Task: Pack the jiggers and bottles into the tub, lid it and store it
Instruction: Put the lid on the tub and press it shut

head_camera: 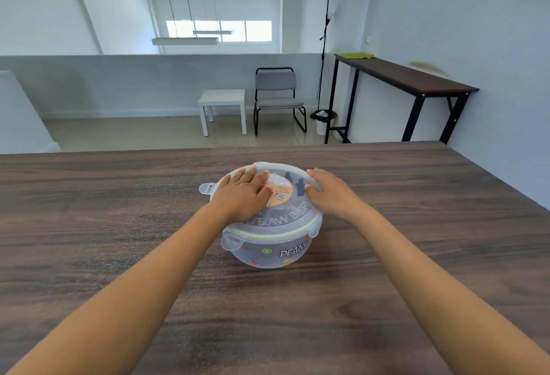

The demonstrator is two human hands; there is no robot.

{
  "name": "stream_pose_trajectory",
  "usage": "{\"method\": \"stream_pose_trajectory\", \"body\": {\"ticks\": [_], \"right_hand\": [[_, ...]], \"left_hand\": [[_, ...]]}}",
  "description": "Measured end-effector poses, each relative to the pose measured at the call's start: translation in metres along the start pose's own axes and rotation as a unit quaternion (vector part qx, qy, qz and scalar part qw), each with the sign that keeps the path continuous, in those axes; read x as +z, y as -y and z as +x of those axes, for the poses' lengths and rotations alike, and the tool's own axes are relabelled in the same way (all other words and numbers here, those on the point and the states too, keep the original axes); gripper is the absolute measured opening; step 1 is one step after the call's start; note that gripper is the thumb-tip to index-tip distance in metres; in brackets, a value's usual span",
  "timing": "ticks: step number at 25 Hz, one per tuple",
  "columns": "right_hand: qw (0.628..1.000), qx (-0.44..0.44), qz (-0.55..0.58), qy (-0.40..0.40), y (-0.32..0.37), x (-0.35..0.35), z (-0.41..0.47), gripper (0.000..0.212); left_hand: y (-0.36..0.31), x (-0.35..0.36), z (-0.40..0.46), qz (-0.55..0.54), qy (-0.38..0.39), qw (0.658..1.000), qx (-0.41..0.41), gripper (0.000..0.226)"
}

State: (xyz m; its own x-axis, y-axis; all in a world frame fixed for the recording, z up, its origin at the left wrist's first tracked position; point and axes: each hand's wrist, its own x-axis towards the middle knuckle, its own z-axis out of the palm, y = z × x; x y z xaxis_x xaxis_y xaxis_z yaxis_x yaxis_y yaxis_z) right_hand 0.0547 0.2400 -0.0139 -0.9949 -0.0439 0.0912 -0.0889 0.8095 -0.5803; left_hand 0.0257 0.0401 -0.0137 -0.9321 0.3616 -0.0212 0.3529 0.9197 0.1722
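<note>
A round translucent tub (pixel 268 254) with coloured dots and white lettering stands in the middle of the dark wooden table (pixel 119 225). Its clear lid (pixel 293 217) with an orange label sits on top. Dark shapes show dimly through the lid; I cannot tell what they are. My left hand (pixel 244 193) lies flat on the lid's left half, fingers spread. My right hand (pixel 330 193) rests on the lid's right edge, fingers curled over the rim. The lid's left clip (pixel 206 188) sticks outward; the front clip (pixel 230 240) is folded down.
Beyond the table's far edge are a small white side table (pixel 223 106), a grey chair (pixel 278 96), a floor lamp (pixel 327 32) and a tall dark console table (pixel 410 80) along the right wall.
</note>
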Motion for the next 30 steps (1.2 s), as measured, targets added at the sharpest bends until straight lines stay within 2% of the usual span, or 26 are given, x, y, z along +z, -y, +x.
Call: {"method": "stream_pose_trajectory", "body": {"ticks": [4,7,10,19,25,30], "right_hand": [[0.987,-0.098,-0.112,0.064,0.020,0.002,0.024,0.051],[0.972,-0.127,-0.165,0.112,0.035,0.011,0.047,0.049],[0.965,-0.143,-0.174,0.135,0.044,0.020,0.065,0.047],[0.979,-0.164,-0.105,0.066,0.050,0.032,0.092,0.036],[0.976,-0.163,-0.131,0.054,0.049,0.036,0.096,0.038],[0.953,-0.144,-0.229,0.140,0.048,0.037,0.079,0.055]], "left_hand": [[0.006,-0.004,-0.013,-0.052,-0.061,0.996,-0.032,0.054],[0.014,-0.006,-0.019,-0.039,-0.037,0.996,-0.077,0.059],[0.012,-0.006,-0.019,-0.034,-0.014,0.996,-0.080,0.060],[0.015,-0.002,-0.017,-0.043,-0.021,0.995,-0.086,0.060],[0.015,-0.003,-0.018,-0.042,-0.014,0.995,-0.090,0.059],[0.016,-0.002,-0.018,-0.041,-0.017,0.995,-0.085,0.059]]}}
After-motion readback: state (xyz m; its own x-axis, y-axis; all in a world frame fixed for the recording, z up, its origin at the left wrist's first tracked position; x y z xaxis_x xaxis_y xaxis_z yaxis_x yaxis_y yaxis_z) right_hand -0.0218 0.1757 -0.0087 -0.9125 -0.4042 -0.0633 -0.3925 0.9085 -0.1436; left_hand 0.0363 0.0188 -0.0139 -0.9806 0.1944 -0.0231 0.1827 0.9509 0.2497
